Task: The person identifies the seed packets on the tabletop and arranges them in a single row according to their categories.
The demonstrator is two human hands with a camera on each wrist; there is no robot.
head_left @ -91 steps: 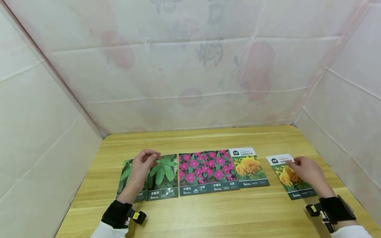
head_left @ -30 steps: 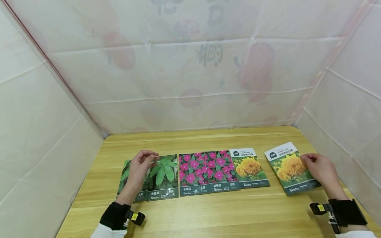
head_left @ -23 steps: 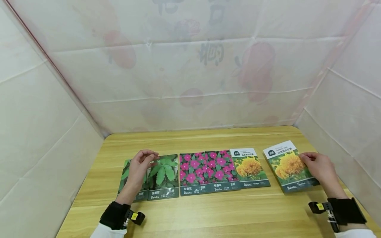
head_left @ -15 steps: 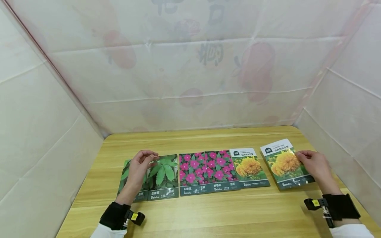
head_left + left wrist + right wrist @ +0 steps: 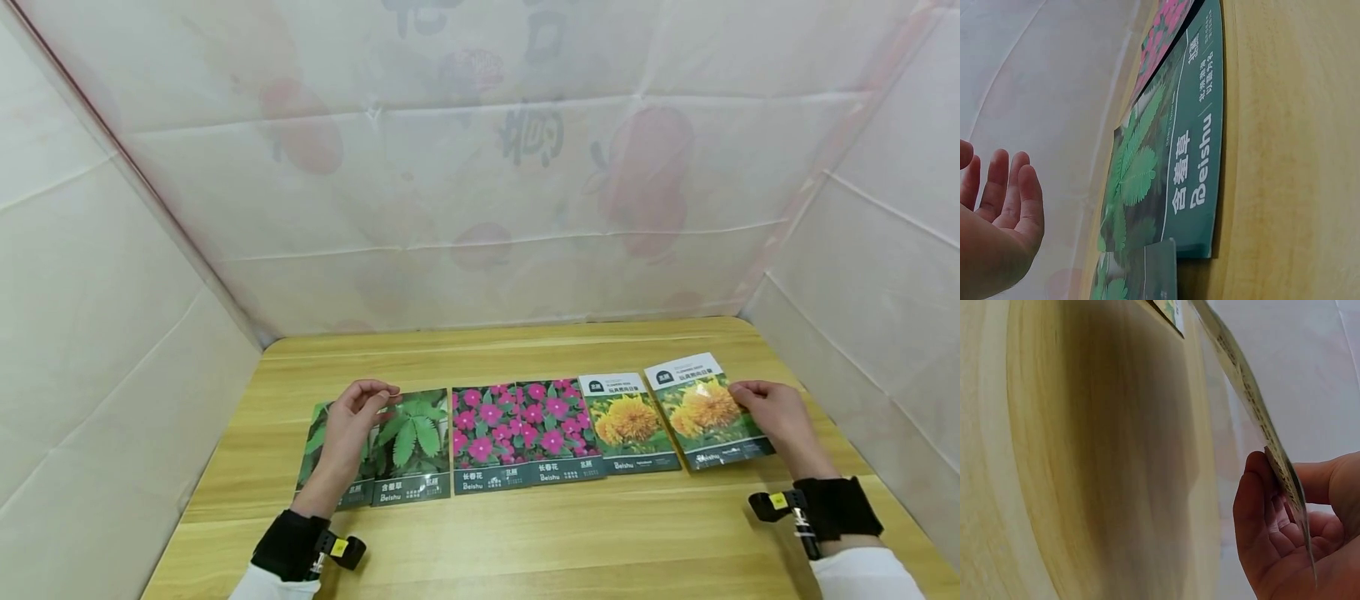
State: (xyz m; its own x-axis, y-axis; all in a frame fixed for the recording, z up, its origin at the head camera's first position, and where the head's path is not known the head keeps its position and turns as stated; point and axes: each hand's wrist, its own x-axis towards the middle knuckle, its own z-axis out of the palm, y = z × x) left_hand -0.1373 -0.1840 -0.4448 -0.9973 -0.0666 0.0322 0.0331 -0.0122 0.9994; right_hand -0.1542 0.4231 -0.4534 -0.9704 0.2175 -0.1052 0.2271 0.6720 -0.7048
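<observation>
My right hand point(image 5: 776, 412) pinches a seed packet with yellow flowers point(image 5: 705, 408) by its right edge. In the right wrist view this packet point(image 5: 1254, 394) is seen edge-on, raised off the table, with thumb and fingers on either side. Its left edge comes close beside another yellow-flower seed packet point(image 5: 628, 421) lying flat. Over the two green-leaf packets at the left hovers my left hand point(image 5: 347, 429), its fingers loosely curved and holding nothing. It partly hides the leftmost leaf packet point(image 5: 311, 450); the other leaf packet point(image 5: 1166, 162) lies beside it.
Two pink-flower packets point(image 5: 483, 429) lie mid-row, the flat packets forming a line across the wooden table point(image 5: 525, 542). Pale cloth walls point(image 5: 420, 183) enclose the back and both sides of the table.
My right hand has taken hold of the right-hand yellow-flower packet, lifted and turned it, then carried it left toward the row. The left hand has stayed almost still.
</observation>
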